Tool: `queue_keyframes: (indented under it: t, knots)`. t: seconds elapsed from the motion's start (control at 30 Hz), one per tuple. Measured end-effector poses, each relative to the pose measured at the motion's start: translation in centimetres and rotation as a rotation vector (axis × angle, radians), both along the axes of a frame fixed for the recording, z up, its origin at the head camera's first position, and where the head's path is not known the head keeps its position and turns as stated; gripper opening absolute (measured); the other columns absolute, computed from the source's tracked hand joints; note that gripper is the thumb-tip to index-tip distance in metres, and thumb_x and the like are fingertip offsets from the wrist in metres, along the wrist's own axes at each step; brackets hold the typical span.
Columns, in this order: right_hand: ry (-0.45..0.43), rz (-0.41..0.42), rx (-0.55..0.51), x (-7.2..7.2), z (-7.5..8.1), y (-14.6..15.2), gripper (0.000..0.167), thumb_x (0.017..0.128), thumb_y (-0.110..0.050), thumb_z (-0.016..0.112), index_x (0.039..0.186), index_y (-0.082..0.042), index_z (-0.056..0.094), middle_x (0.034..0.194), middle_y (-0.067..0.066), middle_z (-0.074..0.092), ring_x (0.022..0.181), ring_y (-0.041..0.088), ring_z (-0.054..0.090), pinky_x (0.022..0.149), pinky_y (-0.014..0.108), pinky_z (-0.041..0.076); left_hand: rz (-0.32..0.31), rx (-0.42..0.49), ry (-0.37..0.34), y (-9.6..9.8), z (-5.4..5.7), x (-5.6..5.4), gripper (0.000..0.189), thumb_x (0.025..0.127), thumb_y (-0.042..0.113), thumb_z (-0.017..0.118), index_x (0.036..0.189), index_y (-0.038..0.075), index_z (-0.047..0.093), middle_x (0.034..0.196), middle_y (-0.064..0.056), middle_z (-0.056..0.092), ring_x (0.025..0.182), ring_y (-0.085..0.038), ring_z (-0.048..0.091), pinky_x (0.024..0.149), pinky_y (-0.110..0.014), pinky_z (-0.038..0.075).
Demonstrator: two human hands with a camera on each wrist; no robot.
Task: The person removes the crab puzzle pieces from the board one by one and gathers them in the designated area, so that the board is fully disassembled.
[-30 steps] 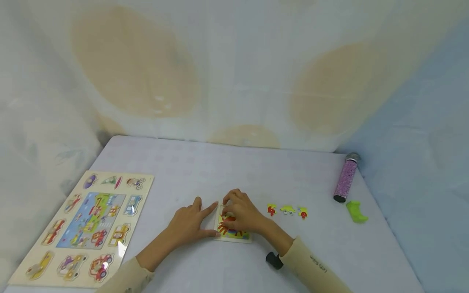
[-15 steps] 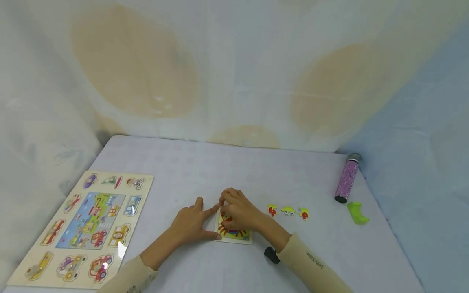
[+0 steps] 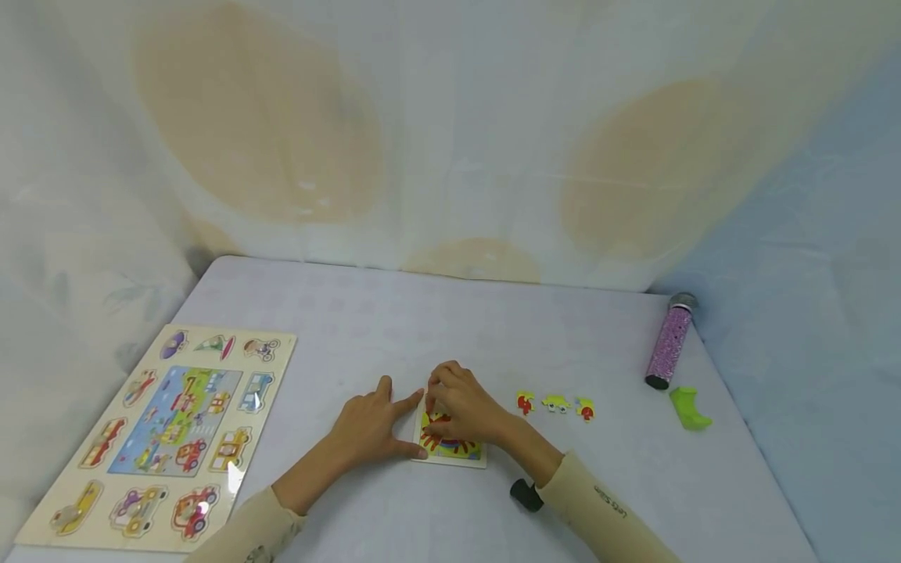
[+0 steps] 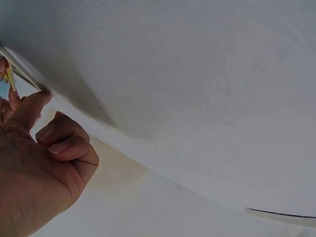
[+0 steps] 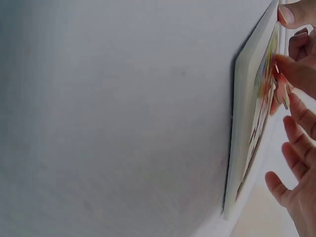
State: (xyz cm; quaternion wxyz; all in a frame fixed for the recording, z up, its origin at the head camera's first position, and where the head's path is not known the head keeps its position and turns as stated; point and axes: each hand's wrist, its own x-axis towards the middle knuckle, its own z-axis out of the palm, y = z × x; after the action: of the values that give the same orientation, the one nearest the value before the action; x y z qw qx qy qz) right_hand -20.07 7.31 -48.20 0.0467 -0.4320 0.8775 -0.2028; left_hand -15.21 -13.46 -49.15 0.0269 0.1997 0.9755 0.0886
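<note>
A small puzzle board [image 3: 454,463] with a red and yellow picture lies flat in the middle of the table. My left hand [image 3: 366,426] touches its left side, index finger near the far corner and thumb at the near corner. In the left wrist view, the other fingers of that left hand [image 4: 44,168] are bent. My right hand [image 3: 464,407] is over the board and pinches a puzzle piece [image 5: 284,94]. That piece tilts up from the board face in the right wrist view; in the head view the fingers hide it.
Three loose puzzle pieces [image 3: 555,403] lie in a row right of the board. A black cap-like object [image 3: 525,495] sits by the right sleeve. Further right are a purple glittery microphone [image 3: 669,346] and a green curved piece [image 3: 690,409]. A large vehicle puzzle board [image 3: 263,426] fills the left side.
The right hand's fingers shift slightly over the board, still with the piece. The left hand stays at the board's left side, with hardly any movement.
</note>
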Motion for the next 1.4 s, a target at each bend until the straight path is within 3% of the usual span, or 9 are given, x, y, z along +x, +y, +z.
queue_keyframes:
  t: [0.23,0.57,0.73,0.97,1.27,1.4]
  knots:
    - [-0.098,-0.060,-0.032,-0.3,-0.1,0.3,0.016,0.082,-0.026,0.082,0.086,-0.015,0.070,0.116,0.004,0.055,0.120,0.023,0.041,0.104,0.047,0.035,0.005,0.008,-0.017,0.2,0.0,-0.1,0.092,0.065,0.076,0.074,0.143,0.030,0.055,0.086,-0.004,0.035,0.054,-0.013,0.032,0.048,-0.026,0.027]
    - [-0.028,-0.102,0.011,0.3,-0.1,0.1,0.014,0.079,-0.026,0.081,0.080,-0.016,0.071,0.111,0.001,0.056,0.117,0.021,0.041,0.104,0.046,0.037,0.019,-0.012,-0.029,0.5,0.3,-0.2,0.093,0.063,0.076,0.075,0.142,0.030,0.056,0.086,-0.004,0.035,0.054,-0.012,0.030,0.049,-0.027,0.025]
    - [0.011,-0.152,0.019,0.7,-0.5,-0.1,0.015,0.075,-0.028,0.080,0.077,-0.018,0.069,0.109,-0.001,0.056,0.117,0.020,0.041,0.104,0.046,0.037,0.001,-0.041,-0.003,0.7,0.7,-0.3,0.091,0.063,0.075,0.076,0.139,0.028,0.059,0.087,-0.005,0.036,0.053,-0.012,0.033,0.048,-0.027,0.026]
    - [-0.023,-0.196,-0.047,0.9,-1.0,0.0,0.009,0.079,-0.024,0.077,0.079,-0.015,0.074,0.108,-0.001,0.057,0.118,0.021,0.041,0.102,0.046,0.036,-0.021,-0.112,0.061,1.2,1.1,-0.8,0.083,0.068,0.076,0.071,0.133,0.026,0.065,0.084,-0.005,0.041,0.051,-0.013,0.035,0.045,-0.027,0.030]
    - [0.026,-0.184,-0.054,0.9,-0.7,-0.1,0.010,0.076,-0.024,0.079,0.078,-0.015,0.074,0.110,0.001,0.058,0.120,0.023,0.041,0.103,0.051,0.035,0.034,-0.097,0.106,1.5,0.5,-0.2,0.077,0.068,0.071,0.074,0.132,0.027,0.066,0.085,-0.006,0.041,0.051,-0.012,0.033,0.043,-0.026,0.030]
    - [-0.013,-0.222,-0.062,1.0,-0.8,-0.1,0.011,0.075,-0.023,0.080,0.076,-0.016,0.072,0.111,0.001,0.059,0.120,0.023,0.041,0.101,0.050,0.036,0.034,-0.105,0.124,1.5,0.4,-0.2,0.077,0.067,0.071,0.074,0.131,0.028,0.067,0.086,-0.006,0.042,0.051,-0.012,0.035,0.044,-0.026,0.031]
